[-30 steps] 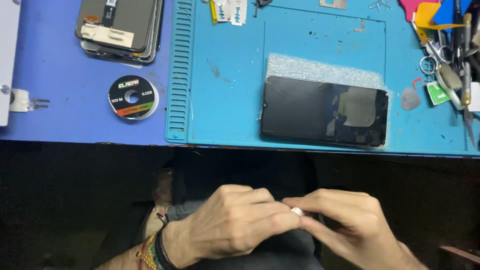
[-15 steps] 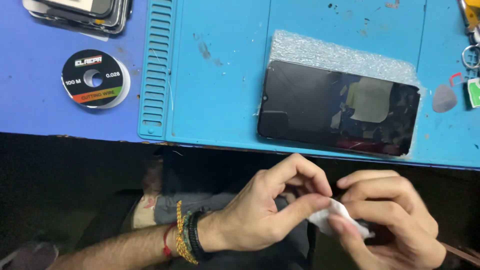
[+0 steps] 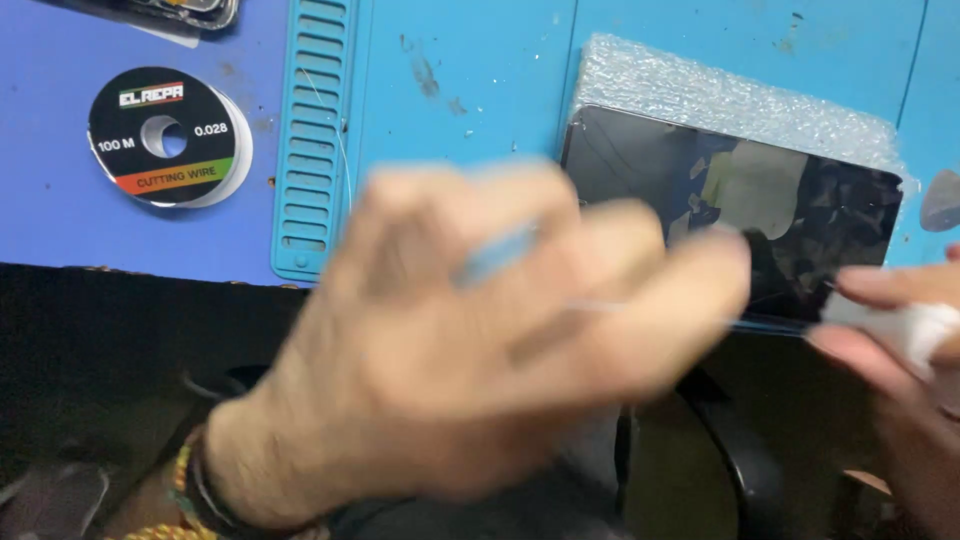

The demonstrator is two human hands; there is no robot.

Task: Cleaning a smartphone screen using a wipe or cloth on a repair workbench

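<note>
White wad (image 3: 905, 325), small and soft-looking, sits pinched between the fingertips of the right hand (image 3: 915, 400) at the frame's right edge, just in front of the near edge of the dark phone screen (image 3: 740, 215). A thin, pale strand runs from it leftward to the left hand (image 3: 480, 340), which is motion-blurred; its fingers are curled, but whether they grip the strand I cannot tell. Both hands are apart. That screen lies on bubble wrap (image 3: 720, 95) on the blue mat (image 3: 460, 90), with a wire spool (image 3: 165, 135) on the table (image 3: 50, 220) to the left.
</note>
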